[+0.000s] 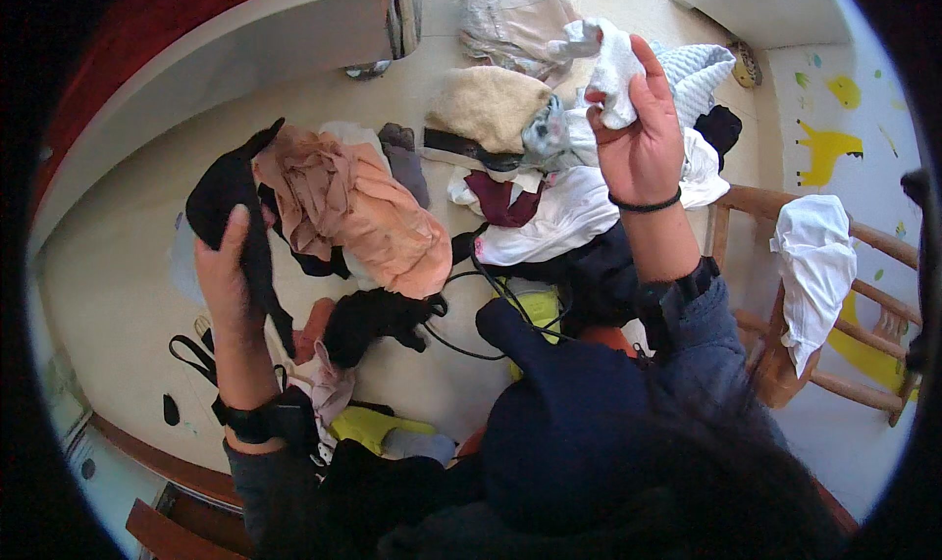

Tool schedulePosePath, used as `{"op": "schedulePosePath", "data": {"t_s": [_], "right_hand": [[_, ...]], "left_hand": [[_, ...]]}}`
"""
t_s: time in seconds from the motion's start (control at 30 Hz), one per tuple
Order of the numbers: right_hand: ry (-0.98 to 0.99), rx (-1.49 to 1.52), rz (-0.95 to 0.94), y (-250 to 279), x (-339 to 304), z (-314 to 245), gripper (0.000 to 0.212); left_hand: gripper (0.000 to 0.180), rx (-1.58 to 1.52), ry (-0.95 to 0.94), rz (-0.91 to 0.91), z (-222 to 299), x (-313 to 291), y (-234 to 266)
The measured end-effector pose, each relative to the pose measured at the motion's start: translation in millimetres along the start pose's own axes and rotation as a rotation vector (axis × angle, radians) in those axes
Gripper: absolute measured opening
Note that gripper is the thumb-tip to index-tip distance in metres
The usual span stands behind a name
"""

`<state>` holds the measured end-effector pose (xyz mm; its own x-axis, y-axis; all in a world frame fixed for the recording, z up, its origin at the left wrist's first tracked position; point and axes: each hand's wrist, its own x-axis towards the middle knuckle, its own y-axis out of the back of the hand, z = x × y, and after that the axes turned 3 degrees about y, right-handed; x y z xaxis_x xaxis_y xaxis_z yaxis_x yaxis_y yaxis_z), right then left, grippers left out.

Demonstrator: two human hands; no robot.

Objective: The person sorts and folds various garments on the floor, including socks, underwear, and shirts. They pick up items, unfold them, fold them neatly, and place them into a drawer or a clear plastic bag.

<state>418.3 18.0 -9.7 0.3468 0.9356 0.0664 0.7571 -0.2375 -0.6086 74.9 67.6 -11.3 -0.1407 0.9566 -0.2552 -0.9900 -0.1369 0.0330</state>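
On the left, my left hand is closed on a limp black garment, whose exact kind I cannot make out. The garment hangs along the thumb and down past the wrist. Farther off to the right, my right hand is raised with a small white sock pinched between thumb and fingers. Beside the left hand lies a heap with a peach cloth and a brownish-pink garment. Below the right hand, white clothing spreads over the floor pile.
Beige fleecy cloth and a clear plastic bag lie at the far side. A black garment and a black cord lie nearer. At right stands a wooden chair with a white cloth over it.
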Motion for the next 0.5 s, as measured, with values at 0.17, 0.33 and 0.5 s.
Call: {"op": "schedulePosePath", "data": {"t_s": [0.17, 0.33, 0.5], "right_hand": [[-0.049, -0.227, -0.417, -56.5, -18.9, 18.6, 0.029], [-0.256, -0.700, -1.088, -86.6, -37.9, 54.4, 0.025], [-0.587, -0.452, -0.981, -60.5, -47.4, 68.9, 0.017]], "left_hand": [[0.059, -0.096, 0.235, -0.390, 13.5, -26.3, -16.4], [0.060, -0.184, 0.152, -0.438, 4.1, -40.4, -33.9], [0.056, -0.153, 0.179, -0.369, 0.4, -36.0, -23.7]]}}
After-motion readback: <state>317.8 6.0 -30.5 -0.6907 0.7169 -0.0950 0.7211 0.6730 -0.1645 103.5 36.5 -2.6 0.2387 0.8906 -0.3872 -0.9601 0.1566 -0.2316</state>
